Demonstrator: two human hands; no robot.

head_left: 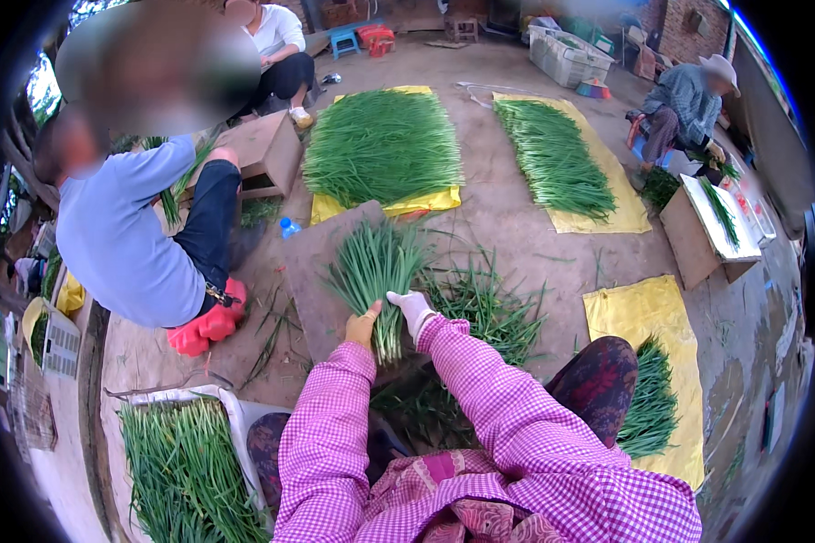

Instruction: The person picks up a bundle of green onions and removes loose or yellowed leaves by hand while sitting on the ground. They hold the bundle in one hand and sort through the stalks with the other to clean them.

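Boxed greens [186,452] below-left of left hand [364,326]: done or waiting, I can't tell from my feed. Board [310,271] edge left of it. Laid greens [385,149] ahead look done. Both hands, right hand [414,312] included, closed round bundle [376,267] over board; bundle looks midway. Right of right hand: loose stalks [493,317], roomy ground [566,262], part-filled yellow sheet [643,303].

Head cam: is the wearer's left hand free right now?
No, the left hand holds the green bunch near its pale stem end, with the right hand touching it too.
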